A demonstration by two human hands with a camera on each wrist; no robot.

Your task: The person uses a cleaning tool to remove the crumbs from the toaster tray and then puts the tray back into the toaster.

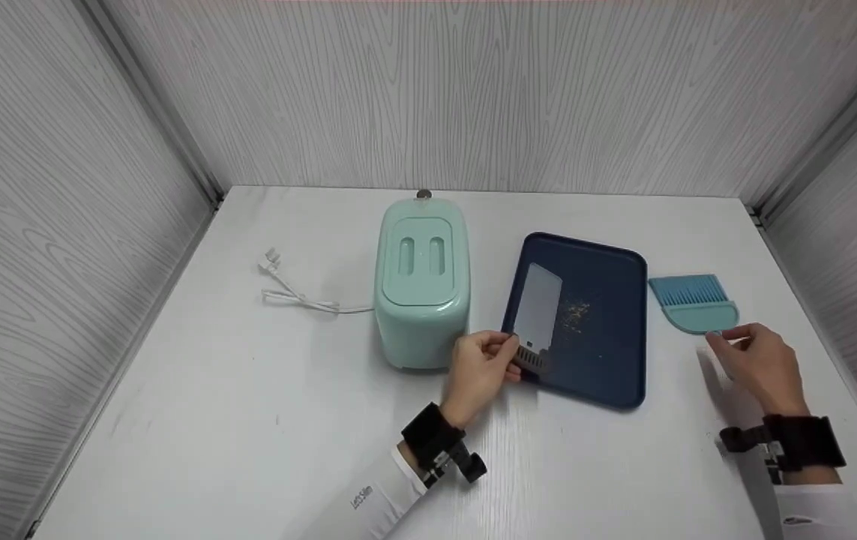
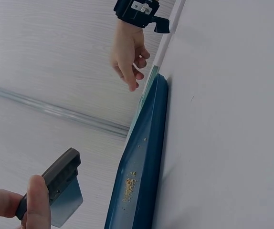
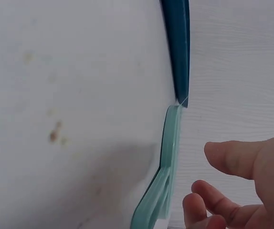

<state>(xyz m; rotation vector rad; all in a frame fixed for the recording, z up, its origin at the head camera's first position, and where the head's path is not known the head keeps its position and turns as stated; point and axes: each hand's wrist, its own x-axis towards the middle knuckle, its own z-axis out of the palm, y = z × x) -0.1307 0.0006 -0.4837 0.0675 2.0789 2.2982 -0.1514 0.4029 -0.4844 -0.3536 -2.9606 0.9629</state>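
My left hand (image 1: 479, 369) pinches the dark grey handle of a scraper (image 1: 538, 304) between thumb and fingers. Its flat, translucent blade extends over the left side of a navy tray (image 1: 608, 367). In the left wrist view, the scraper (image 2: 66, 202) is raised above the tray. Small golden crumbs (image 1: 573, 316) lie on the tray floor. My right hand (image 1: 762, 364) hovers just in front of a teal brush (image 1: 700, 317) with blue bristles, thumb and fingers apart and loosely bent. The right wrist view shows a gap between these fingers and the brush (image 3: 168, 148).
A mint-green toaster (image 1: 422, 330) with a lidded top stands left of the tray, close to my left hand. Its white cord and plug (image 1: 301, 298) lie on the white table (image 1: 196, 420). Grey wood-patterned panels (image 1: 473, 97) enclose the back and sides.
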